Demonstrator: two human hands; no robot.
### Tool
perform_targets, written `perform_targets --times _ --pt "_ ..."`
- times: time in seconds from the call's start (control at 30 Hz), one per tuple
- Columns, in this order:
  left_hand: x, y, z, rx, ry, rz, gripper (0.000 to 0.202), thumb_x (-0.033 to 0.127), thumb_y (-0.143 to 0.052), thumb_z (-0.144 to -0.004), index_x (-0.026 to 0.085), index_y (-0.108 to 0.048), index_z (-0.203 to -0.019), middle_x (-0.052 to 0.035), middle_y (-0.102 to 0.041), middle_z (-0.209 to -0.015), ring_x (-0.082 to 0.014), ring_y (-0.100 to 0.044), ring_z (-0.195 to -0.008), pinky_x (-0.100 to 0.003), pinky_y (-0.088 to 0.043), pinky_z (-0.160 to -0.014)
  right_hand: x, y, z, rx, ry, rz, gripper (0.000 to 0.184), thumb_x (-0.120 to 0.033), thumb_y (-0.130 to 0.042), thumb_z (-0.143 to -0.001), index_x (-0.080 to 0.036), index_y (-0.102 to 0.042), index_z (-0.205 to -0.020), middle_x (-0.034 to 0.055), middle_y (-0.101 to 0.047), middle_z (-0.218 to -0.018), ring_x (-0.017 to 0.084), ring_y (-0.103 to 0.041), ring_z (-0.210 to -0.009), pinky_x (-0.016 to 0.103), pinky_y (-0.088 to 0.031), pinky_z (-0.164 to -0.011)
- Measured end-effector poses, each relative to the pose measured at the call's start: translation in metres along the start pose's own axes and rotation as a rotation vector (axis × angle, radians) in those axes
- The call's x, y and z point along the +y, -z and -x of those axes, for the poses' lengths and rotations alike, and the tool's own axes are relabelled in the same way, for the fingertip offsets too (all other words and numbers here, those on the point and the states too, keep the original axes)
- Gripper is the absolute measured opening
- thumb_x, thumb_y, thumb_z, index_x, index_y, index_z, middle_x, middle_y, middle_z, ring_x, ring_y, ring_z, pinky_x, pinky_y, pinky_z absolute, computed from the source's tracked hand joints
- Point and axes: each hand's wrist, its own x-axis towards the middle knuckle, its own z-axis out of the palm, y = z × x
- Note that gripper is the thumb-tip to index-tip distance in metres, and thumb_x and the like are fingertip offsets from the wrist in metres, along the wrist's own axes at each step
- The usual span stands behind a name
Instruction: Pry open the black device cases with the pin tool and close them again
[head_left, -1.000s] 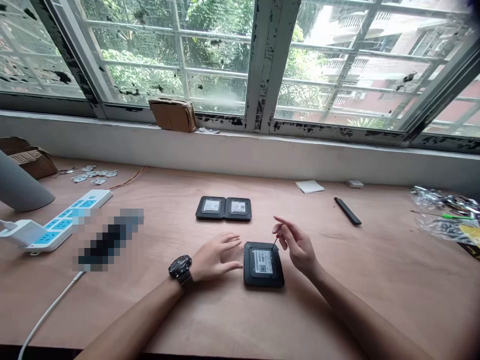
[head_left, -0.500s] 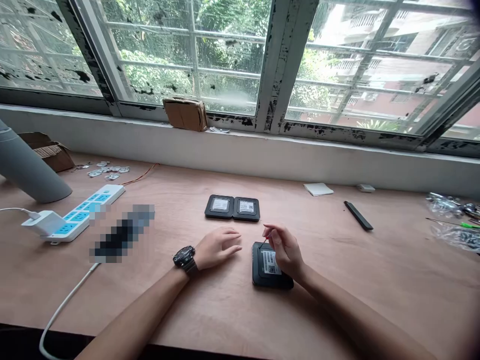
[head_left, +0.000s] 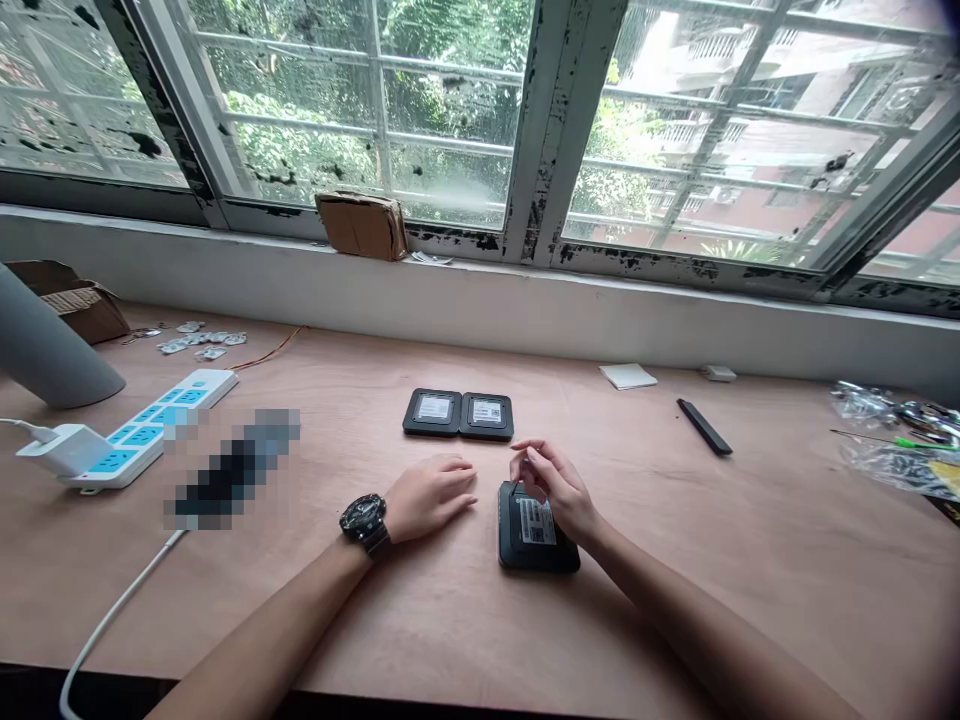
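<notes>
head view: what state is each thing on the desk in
left hand: open, flat on desk
right hand: pinching thin tool
black device: flat, label up, beneath right hand
two devices: side by side, labels up
power strip: white charger plugged in
cardboard box: closed, on sill

This is a makeshift electronics workbench set against a window. The bare plywood bench top (head_left: 750, 560) carries a blue-socketed power strip (head_left: 150, 425) at 9 o'clock, loose silvery parts (head_left: 199, 342) at 10 o'clock and bags of small hardware (head_left: 900, 450) at 3 o'clock. A pair of labelled black units (head_left: 458, 414) lies at 12 o'clock, and a third black unit (head_left: 529, 535) at the centre. The window frame (head_left: 540, 130) behind has peeling paint.
</notes>
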Motion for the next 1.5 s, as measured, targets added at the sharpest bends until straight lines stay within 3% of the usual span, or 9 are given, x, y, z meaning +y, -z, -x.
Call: perform_targets --times 0.17,0.27,0.43,0.57,0.7,0.93,1.07,1.23,1.5 --pt "0.010 -0.007 0.000 -0.026 -0.062 -0.245 0.023 0.032 -0.054 -0.104 0.019 -0.063 -0.120 -0.0129 -0.065 -0.126 -0.0304 -0.060 -0.120 -0.048 -0.045 -0.107 0.005 -0.001 0.002 -0.026 0.036 0.074 0.025 -0.048 -0.062 -0.097 -0.023 -0.060 -0.104 0.0019 -0.068 -0.088 0.010 -0.044 -0.054 0.025 -0.038 -0.051" --pt "0.013 -0.008 0.001 -0.032 -0.069 -0.245 0.024 0.032 -0.050 -0.105 0.019 -0.063 -0.120 -0.0139 -0.064 -0.127 -0.0310 -0.060 -0.120 -0.048 -0.045 -0.106 -0.004 0.005 0.004 0.073 0.096 0.169 0.024 -0.045 -0.064 -0.096 -0.022 -0.065 -0.100 0.0043 -0.072 -0.092 0.010 -0.049 -0.053 0.026 -0.043 -0.050" --pt "0.015 -0.005 0.002 -0.027 -0.037 -0.163 0.027 0.034 -0.048 -0.105 0.020 -0.063 -0.122 -0.0136 -0.064 -0.130 -0.0308 -0.060 -0.121 -0.047 -0.045 -0.107 -0.030 0.055 0.008 0.321 0.318 0.580 0.027 -0.048 -0.066 -0.094 -0.024 -0.071 -0.104 0.0076 -0.075 -0.093 0.017 -0.061 -0.062 0.032 -0.051 -0.055" --pt "0.015 -0.005 0.002 -0.017 -0.011 -0.115 0.026 0.034 -0.050 -0.104 0.021 -0.065 -0.121 -0.0131 -0.064 -0.127 -0.0311 -0.060 -0.120 -0.047 -0.046 -0.106 -0.021 0.106 0.017 0.027 0.173 1.210 0.032 -0.053 -0.055 -0.099 -0.030 -0.076 -0.106 0.0062 -0.077 -0.104 0.021 -0.069 -0.074 0.031 -0.049 -0.062" --pt "0.016 -0.005 0.002 -0.015 0.017 -0.120 0.025 0.034 -0.051 -0.104 0.022 -0.065 -0.122 -0.0116 -0.064 -0.128 -0.0298 -0.059 -0.120 -0.044 -0.049 -0.103 0.006 0.129 0.026 -0.012 0.055 1.431 0.039 -0.053 -0.045 -0.102 -0.032 -0.078 -0.103 0.0041 -0.073 -0.117 0.021 -0.071 -0.074 0.032 -0.048 -0.061" --pt "0.022 -0.003 -0.001 -0.039 -0.013 -0.053 0.036 0.032 -0.052 -0.103 0.024 -0.058 -0.137 -0.0103 -0.063 -0.134 -0.0297 -0.054 -0.129 -0.045 -0.048 -0.107 0.009 0.110 0.032 -0.015 0.061 1.233 0.034 -0.050 -0.053 -0.100 -0.029 -0.074 -0.115 0.0064 -0.068 -0.124 0.018 -0.070 -0.072 0.034 -0.053 -0.071" --pt "0.034 -0.002 0.000 -0.071 -0.050 0.009 0.064 0.040 -0.061 -0.095 0.024 -0.040 -0.154 -0.0115 -0.052 -0.149 -0.0323 -0.051 -0.135 -0.046 -0.044 -0.113 0.000 0.084 0.036 -0.117 -0.006 1.064 0.043 -0.052 -0.063 -0.094 -0.026 -0.064 -0.127 0.0062 -0.074 -0.101 0.022 -0.069 -0.078 0.034 -0.052 -0.071" --pt "0.049 -0.011 -0.005 -0.103 -0.058 0.003 0.118 0.078 -0.074 -0.072 0.022 -0.022 -0.162 -0.0172 -0.039 -0.159 -0.0409 -0.041 -0.143 -0.055 -0.030 -0.120 -0.004 0.066 0.039 -0.084 -0.117 1.024 0.033 -0.053 -0.067 -0.091 -0.023 -0.068 -0.105 0.0047 -0.073 -0.087 0.022 -0.066 -0.076 0.033 -0.049 -0.066" --pt "0.050 -0.029 -0.021 -0.061 -0.009 0.115 0.127 0.074 -0.081 -0.066 0.024 -0.017 -0.163 -0.0174 -0.048 -0.150 -0.0401 -0.050 -0.132 -0.054 -0.038 -0.113 -0.016 0.068 0.024 -0.062 -0.211 1.070 0.036 -0.056 -0.072 -0.086 -0.022 -0.067 -0.095 0.0054 -0.074 -0.090 0.023 -0.068 -0.079 0.032 -0.047 -0.066"
